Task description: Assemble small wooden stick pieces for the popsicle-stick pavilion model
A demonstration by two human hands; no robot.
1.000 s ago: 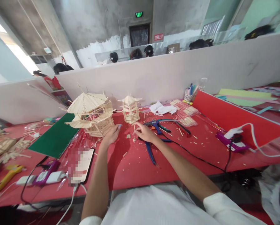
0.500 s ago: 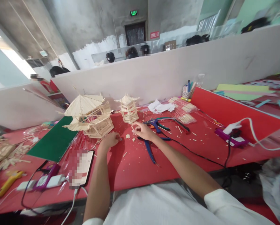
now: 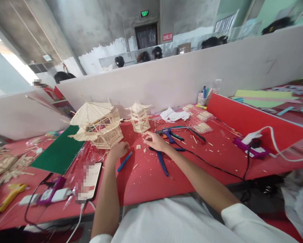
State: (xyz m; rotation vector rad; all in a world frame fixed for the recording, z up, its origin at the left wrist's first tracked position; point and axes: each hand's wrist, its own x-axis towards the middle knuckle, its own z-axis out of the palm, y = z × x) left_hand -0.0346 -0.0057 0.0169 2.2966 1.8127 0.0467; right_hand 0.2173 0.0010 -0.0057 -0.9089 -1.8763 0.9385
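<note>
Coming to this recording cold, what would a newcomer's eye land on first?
Probably the large stick model with its broad slatted roof, on the red tabletop just beyond the left hand, and the smaller stick model to its right. Next, perhaps, the long red board along the right side, and the slim blue strip lying beside the left wrist.
</note>
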